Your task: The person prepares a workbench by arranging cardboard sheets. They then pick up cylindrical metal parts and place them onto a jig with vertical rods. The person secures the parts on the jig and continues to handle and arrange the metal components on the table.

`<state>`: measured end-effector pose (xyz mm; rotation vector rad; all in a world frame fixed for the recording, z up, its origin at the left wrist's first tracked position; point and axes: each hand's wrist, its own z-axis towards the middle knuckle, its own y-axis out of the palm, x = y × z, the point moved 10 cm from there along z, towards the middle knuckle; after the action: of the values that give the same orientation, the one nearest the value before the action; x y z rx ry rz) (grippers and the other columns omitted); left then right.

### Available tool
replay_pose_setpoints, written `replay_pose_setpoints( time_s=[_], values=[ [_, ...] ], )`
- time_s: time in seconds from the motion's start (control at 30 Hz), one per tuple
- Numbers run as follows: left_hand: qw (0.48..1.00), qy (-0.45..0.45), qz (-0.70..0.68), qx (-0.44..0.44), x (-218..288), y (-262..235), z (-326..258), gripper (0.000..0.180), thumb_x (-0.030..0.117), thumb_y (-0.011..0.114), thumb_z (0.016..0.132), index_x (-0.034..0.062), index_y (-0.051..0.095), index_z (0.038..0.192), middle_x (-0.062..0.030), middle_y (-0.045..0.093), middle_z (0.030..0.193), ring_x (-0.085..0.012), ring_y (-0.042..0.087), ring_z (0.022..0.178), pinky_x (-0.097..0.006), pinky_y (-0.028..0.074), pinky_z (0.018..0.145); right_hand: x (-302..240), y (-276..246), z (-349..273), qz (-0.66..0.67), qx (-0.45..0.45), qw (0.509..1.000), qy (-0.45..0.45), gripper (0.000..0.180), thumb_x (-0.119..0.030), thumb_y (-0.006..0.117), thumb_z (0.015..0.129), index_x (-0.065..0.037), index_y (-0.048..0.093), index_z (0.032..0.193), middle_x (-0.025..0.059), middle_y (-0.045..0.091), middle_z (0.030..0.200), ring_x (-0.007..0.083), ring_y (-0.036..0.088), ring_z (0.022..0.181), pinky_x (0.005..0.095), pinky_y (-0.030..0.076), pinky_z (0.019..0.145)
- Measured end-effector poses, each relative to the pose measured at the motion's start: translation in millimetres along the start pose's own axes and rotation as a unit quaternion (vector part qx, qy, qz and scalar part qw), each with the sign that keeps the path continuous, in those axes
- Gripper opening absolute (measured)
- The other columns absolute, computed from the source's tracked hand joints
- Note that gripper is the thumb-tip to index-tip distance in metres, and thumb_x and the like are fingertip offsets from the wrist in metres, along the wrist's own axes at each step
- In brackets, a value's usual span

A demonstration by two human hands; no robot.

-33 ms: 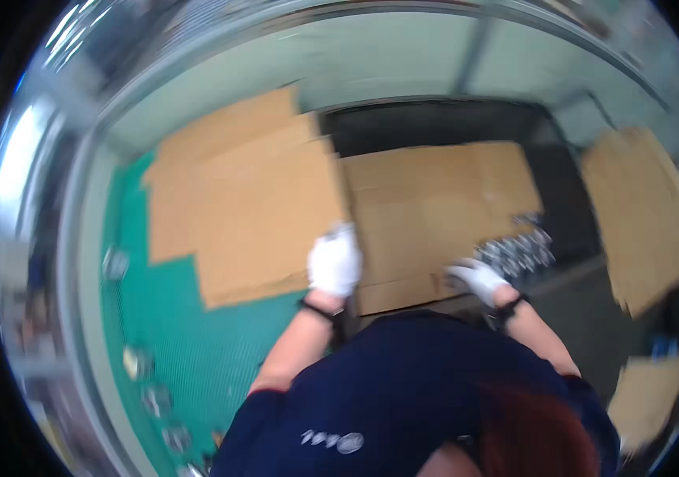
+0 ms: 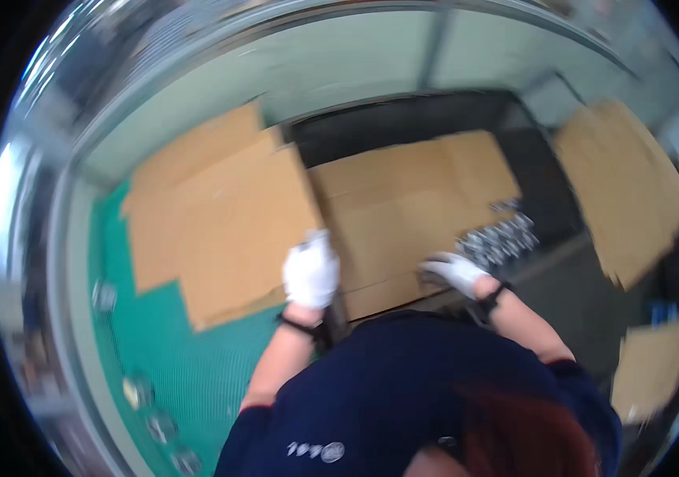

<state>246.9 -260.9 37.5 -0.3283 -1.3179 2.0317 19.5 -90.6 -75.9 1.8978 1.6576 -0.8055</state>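
My left hand point(image 2: 310, 272), in a white glove with dark patches at the fingers, is at the near right corner of some stacked cardboard sheets point(image 2: 232, 215). Its fingers look curled in; what they hold, if anything, is hidden. My right hand point(image 2: 457, 273), also white-gloved, reaches leftward with fingers stretched over the near edge of a cardboard sheet point(image 2: 403, 191) lying in a black bin point(image 2: 403, 119). Just beyond that hand, a cluster of small shiny metal parts point(image 2: 498, 240) sits on the sheet's right near corner. Motion blur softens both hands.
Left of me is a green ribbed mat point(image 2: 188, 366) with several small metallic pieces point(image 2: 162, 428) along its left side. Another cardboard sheet point(image 2: 622, 191) leans at the right, with a smaller cardboard piece point(image 2: 649, 370) nearer me. A pale wall panel point(image 2: 339, 63) runs along the back.
The whole view has turned a little, so the scene sits farther left in the picture. Both hands stay by the same cardboard edges.
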Motion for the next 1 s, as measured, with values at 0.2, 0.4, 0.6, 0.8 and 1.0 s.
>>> replay_pose_setpoints(
  time_s=[0.2,0.4,0.6,0.8,1.0],
  values=[
    [0.963,0.233,-0.125,0.046,124.3,-71.9,32.2,0.023,0.005,0.074,0.080,0.0097,0.068,0.102,-0.0107,0.075,0.094,-0.0307,0.067,0.073,-0.041,0.054,0.064,-82.4,48.3,-5.2,0.255,-0.157,0.949,-0.094,0.068,-0.049,0.061,0.100,0.000,0.048,0.145,0.0201,0.062,0.131,0.0263,0.068,0.099,0.0379,0.056,0.090],
    [0.895,0.310,-0.292,-0.135,172.5,-65.4,15.5,0.020,0.012,0.073,0.084,0.0047,0.071,0.102,-0.0147,0.075,0.105,-0.0332,0.072,0.086,-0.042,0.058,0.071,-84.6,26.6,5.9,0.200,-0.007,0.974,-0.104,0.072,-0.027,0.075,0.093,0.002,0.042,0.150,0.0134,0.051,0.152,0.0215,0.054,0.130,0.0338,0.047,0.101],
    [0.952,0.172,-0.217,-0.131,113.2,-43.7,15.7,0.050,0.020,0.081,0.079,0.0044,0.064,0.124,-0.0186,0.064,0.132,-0.0409,0.057,0.124,-0.049,0.045,0.104,-60.8,-18.7,4.2,0.165,0.042,0.970,-0.175,0.067,-0.025,0.071,0.096,0.004,0.043,0.149,0.0159,0.053,0.150,0.0243,0.051,0.136,0.0345,0.042,0.110],
    [0.945,0.244,-0.026,-0.215,107.1,-34.4,-18.3,0.071,0.016,0.074,0.080,0.0072,0.047,0.145,-0.0227,0.043,0.153,-0.0526,0.036,0.141,-0.063,0.034,0.112,-61.5,-26.6,-6.7,0.139,0.082,0.965,-0.207,0.064,-0.023,0.070,0.096,0.005,0.044,0.148,0.0190,0.053,0.149,0.0273,0.051,0.137,0.0359,0.038,0.116],
    [0.973,0.030,0.079,-0.215,15.5,54.8,-60.8,0.073,0.001,0.055,0.085,0.0100,0.036,0.155,-0.0211,0.034,0.161,-0.0535,0.029,0.146,-0.064,0.031,0.115,-66.7,-0.9,-3.5,0.177,-0.044,0.964,-0.191,0.051,-0.031,0.065,0.100,0.002,0.052,0.136,0.0170,0.064,0.125,0.0245,0.069,0.101,0.0360,0.059,0.081]
  ],
)
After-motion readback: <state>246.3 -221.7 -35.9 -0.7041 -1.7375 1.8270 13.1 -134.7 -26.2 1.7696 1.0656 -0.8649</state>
